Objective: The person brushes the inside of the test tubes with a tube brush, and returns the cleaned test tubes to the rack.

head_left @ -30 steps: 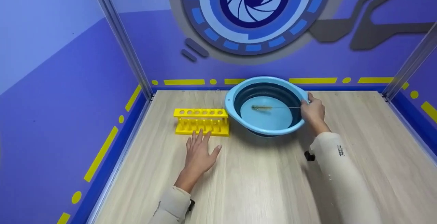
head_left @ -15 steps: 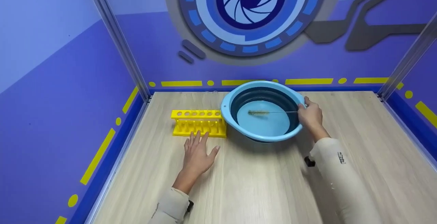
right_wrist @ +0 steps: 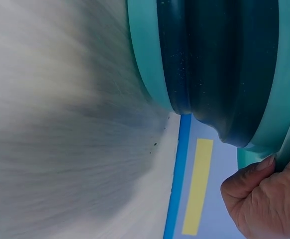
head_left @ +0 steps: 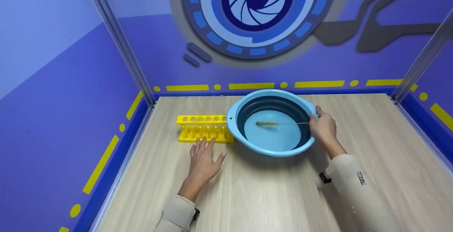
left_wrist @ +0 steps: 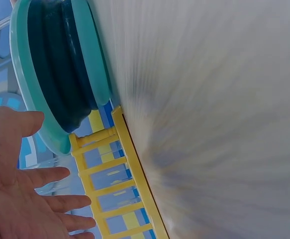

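Note:
A light blue collapsible basin [head_left: 271,143] with dark folding walls stands right of the yellow test tube rack [head_left: 201,119]. My right hand [head_left: 324,129] grips its right-hand rim, thumb curled over the edge in the right wrist view. Inside the basin lies a test tube brush [head_left: 267,123], whose thin wire handle runs to the wall beside that hand. Spread and straight, the fingers of my left hand [head_left: 203,163] reach the rack's front base edge. The basin's left rim overlaps the right end of the rack in the head view.
Faint clear glass [head_left: 222,101] shows behind the rack, near the back wall. Blue-purple panels [head_left: 141,55] with metal corner posts enclose the wooden table [head_left: 269,196] at the back and both sides.
With my right hand on its rim, the basin has come toward me, away from the back wall, the brush moving along inside it. My left hand stays by the rack.

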Tool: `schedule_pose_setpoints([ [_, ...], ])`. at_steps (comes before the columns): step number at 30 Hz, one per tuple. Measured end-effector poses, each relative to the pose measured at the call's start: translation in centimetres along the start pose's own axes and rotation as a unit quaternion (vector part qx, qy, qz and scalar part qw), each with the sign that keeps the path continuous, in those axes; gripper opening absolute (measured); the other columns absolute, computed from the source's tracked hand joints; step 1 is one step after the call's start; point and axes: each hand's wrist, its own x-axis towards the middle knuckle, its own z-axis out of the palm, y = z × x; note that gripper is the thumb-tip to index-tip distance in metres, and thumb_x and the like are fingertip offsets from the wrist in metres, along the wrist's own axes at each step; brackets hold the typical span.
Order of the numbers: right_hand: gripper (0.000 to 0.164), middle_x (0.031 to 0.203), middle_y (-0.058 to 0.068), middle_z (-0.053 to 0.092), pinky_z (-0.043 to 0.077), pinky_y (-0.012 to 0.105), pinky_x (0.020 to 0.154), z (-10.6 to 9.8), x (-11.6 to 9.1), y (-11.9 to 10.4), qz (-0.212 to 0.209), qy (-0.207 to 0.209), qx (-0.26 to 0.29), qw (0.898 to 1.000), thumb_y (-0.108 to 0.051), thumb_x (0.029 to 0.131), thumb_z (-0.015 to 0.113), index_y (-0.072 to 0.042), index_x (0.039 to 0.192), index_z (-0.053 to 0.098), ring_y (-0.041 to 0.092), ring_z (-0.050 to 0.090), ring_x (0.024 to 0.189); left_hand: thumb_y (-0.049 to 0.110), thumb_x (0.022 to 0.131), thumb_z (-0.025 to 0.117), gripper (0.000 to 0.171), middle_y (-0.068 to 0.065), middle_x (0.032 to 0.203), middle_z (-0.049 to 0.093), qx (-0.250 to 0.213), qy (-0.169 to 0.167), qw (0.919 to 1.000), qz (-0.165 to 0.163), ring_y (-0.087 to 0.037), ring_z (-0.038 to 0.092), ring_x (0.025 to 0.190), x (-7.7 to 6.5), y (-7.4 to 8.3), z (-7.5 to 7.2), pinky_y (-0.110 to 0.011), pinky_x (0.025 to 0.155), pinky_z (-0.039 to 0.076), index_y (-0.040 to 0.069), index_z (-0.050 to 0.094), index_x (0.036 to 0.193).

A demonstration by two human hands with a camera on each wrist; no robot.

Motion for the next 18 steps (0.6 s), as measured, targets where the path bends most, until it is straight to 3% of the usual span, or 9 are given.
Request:
schedule_pose_setpoints([
  [11,0.060,0.169,0.025,0.037,0.031,0.065,0.127,0.1,-2.4,0.3,-0.037,0.028,-0.045,0.998,-0.028,0.115,0.043,-0.006,0.168,0.028,0.050,0.037,0.156,0.051,0.101,0.067,0.076,-0.024,0.174,0.032,0.000,0.010,0.9999,0.012,-0.047,0.019,0.166,0.2,-0.1,0.1,-0.065,0.134,0.012,0.011,0.045,0.162],
  [18,0.060,0.169,0.027,0.035,0.031,0.068,0.125,-0.2,-3.4,0.8,-0.045,0.020,-0.047,0.998,-0.029,0.115,0.041,-0.005,0.168,0.026,0.053,0.035,0.156,0.051,0.101,0.066,0.079,-0.023,0.175,0.030,0.001,0.002,1.0000,0.004,-0.045,0.018,0.167,0.0,-0.1,0.5,-0.064,0.135,0.011,0.013,0.041,0.165],
])
